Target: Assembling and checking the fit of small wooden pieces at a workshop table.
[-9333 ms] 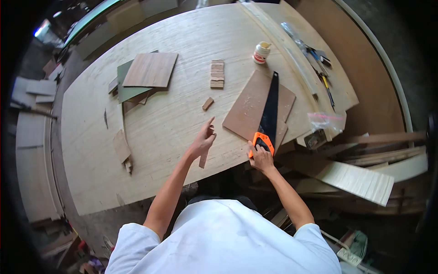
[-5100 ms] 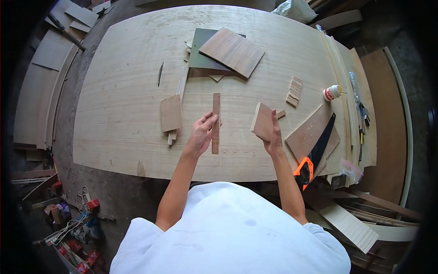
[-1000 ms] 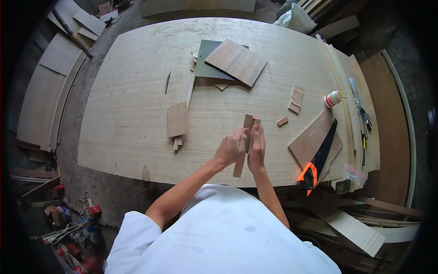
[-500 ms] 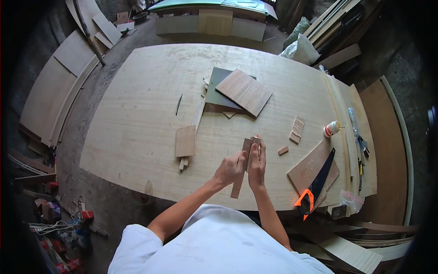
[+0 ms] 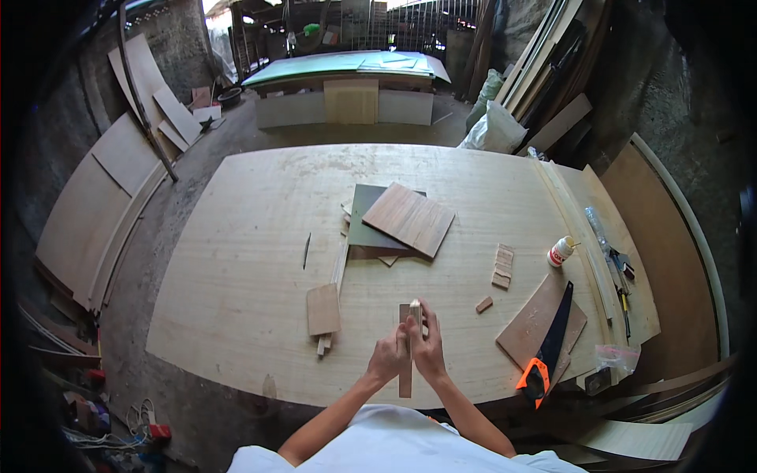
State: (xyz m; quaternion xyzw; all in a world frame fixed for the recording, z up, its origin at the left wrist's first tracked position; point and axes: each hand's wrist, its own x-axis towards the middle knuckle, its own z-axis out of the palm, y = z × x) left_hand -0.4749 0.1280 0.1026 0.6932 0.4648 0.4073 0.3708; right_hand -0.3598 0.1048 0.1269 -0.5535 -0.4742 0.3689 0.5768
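Observation:
My left hand (image 5: 387,359) is closed around a narrow wooden strip (image 5: 405,383), which points straight away from me over the near part of the table. Pressed close beside it, my right hand (image 5: 429,356) grips a short wooden block (image 5: 415,310) with a pale end. Strip and block lie side by side; the fingers hide whether they touch along their length. To the right are a small wood offcut (image 5: 483,304) and a group of short wood pieces (image 5: 502,266).
Right of my hands, a handsaw (image 5: 552,339) with an orange and black handle rests on a wooden board (image 5: 520,327), near a glue bottle (image 5: 561,251). Stacked panels (image 5: 410,219) lie ahead on the worktable (image 5: 229,276). A small board (image 5: 323,309) sits left on thin strips.
The view has tilted up, so the table sits lower in the picture. The strip has turned from slanted to nearly straight ahead, and both hands still hold their pieces.

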